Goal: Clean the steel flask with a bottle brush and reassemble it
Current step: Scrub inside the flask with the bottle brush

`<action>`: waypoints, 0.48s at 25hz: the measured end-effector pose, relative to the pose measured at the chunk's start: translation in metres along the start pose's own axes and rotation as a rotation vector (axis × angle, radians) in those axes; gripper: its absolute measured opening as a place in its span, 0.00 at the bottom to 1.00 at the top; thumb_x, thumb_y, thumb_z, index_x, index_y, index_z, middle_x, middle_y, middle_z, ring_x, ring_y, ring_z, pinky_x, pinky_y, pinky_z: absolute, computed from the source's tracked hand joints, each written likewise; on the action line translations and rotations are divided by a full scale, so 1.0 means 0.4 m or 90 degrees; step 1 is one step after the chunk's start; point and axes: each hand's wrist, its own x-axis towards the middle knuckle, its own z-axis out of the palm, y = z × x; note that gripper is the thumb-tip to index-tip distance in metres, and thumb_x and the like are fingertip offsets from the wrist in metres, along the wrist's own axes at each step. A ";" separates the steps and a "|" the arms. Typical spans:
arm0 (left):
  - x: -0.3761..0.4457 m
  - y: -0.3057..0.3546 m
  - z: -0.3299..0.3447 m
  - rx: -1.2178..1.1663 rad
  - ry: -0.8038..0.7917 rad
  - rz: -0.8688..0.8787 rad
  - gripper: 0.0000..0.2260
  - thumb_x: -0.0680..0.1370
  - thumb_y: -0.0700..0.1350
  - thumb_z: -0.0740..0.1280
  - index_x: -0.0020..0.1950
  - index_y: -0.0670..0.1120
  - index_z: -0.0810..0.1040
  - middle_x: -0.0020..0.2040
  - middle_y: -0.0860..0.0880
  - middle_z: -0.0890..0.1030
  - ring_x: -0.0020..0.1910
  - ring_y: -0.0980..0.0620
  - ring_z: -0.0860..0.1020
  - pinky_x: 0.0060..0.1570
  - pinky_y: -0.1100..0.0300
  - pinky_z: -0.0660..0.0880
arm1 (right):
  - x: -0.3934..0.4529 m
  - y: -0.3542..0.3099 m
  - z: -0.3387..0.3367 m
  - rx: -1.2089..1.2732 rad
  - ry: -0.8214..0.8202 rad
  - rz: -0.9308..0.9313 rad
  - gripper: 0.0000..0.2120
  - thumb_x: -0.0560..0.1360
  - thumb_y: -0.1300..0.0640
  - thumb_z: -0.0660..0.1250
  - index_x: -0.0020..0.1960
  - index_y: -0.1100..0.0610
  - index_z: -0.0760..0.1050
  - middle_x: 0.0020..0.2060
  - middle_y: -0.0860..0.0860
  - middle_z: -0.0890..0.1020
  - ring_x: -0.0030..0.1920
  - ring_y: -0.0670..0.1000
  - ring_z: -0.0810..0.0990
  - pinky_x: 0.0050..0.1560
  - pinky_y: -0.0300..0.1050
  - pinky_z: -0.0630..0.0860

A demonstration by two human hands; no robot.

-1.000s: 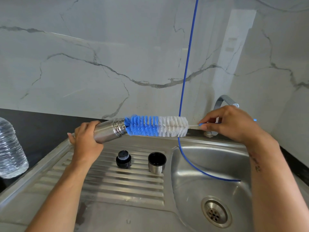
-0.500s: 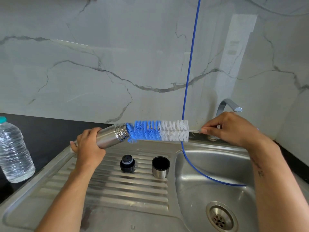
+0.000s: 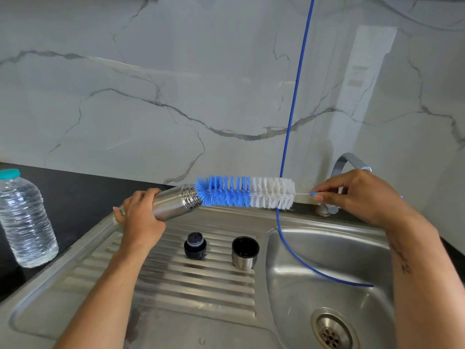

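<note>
Stainless steel sink w/ ribbed drainboard [image 3: 191, 280] below. L hand [image 3: 141, 222] wrapped round silver steel flask [image 3: 173, 202], held sideways above drainboard. R hand [image 3: 357, 197] pinches handle of blue-and-white bottle brush [image 3: 244, 191], tip at flask mouth. Steel cup [image 3: 245, 253], black stopper [image 3: 195, 245] standing on drainboard.

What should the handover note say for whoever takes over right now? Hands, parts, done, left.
Left hand grips the steel flask, held roughly level over the drainboard, mouth toward the sink basin.
Right hand pinches the handle of the bottle brush in its fingers; the blue tip is at the flask mouth, most bristles outside.
Black stopper and steel cup lid stand apart on the drainboard.
Done: flask taken apart.
Left: scrub inside, then refit stopper and cup. Whether any scrubbing has happened cannot be told.
</note>
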 end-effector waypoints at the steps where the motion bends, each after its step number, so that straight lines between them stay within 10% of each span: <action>1: 0.000 0.004 -0.002 -0.004 0.004 0.006 0.35 0.64 0.27 0.72 0.68 0.50 0.76 0.61 0.46 0.75 0.68 0.39 0.68 0.75 0.31 0.47 | 0.002 0.003 0.002 -0.003 -0.012 0.005 0.03 0.74 0.44 0.75 0.45 0.35 0.84 0.27 0.30 0.77 0.34 0.38 0.76 0.36 0.41 0.68; 12: -0.009 0.012 -0.007 0.023 0.002 0.119 0.34 0.62 0.28 0.75 0.64 0.51 0.78 0.57 0.49 0.77 0.62 0.41 0.72 0.71 0.30 0.57 | 0.015 -0.021 0.020 -0.078 -0.084 -0.021 0.07 0.77 0.40 0.69 0.41 0.30 0.81 0.43 0.37 0.85 0.45 0.43 0.80 0.46 0.46 0.77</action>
